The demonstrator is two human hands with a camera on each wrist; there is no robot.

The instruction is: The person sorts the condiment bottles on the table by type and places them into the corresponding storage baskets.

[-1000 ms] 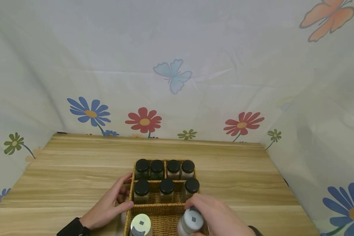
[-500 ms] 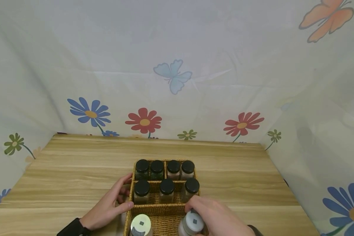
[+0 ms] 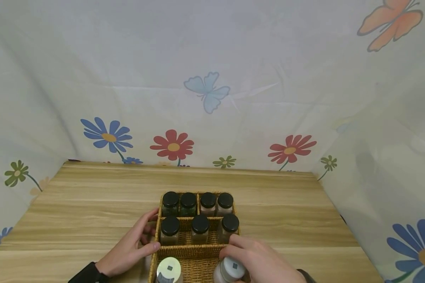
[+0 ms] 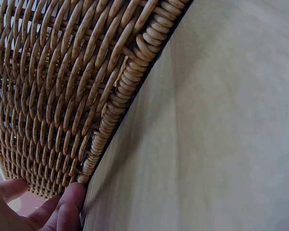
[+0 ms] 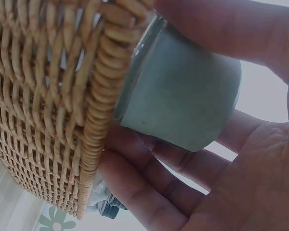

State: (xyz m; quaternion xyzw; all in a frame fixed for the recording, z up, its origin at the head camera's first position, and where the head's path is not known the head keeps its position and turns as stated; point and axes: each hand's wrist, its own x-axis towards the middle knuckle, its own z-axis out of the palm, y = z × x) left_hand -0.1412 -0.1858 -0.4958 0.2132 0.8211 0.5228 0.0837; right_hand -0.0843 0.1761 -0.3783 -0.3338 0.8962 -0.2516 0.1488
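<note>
A wicker basket [image 3: 191, 251] with compartments stands on the wooden table, cut off by the lower edge of the head view. My left hand [image 3: 127, 249] rests against its left side, thumb by the rim; the left wrist view has the fingertips on the woven wall [image 4: 62, 96]. With my right hand [image 3: 258, 259] I grip a white-lidded jar [image 3: 232, 268] in the front compartment's right part. Up close in the right wrist view, thumb and fingers curl round its pale lid [image 5: 188, 86], just above the basket rim. Another white-lidded jar [image 3: 169, 269] stands at the front left.
Several black-lidded spice jars stand in the rear compartments, among them one at the back left [image 3: 170, 199] and one in the middle row [image 3: 200, 224]. The wooden table [image 3: 102, 196] runs back to a white cloth [image 3: 212, 47] printed with flowers and butterflies.
Over the last second my right fingers have shifted a little over the jar's lid, and the jar sits marginally further right. My left hand and the basket have stayed in place.
</note>
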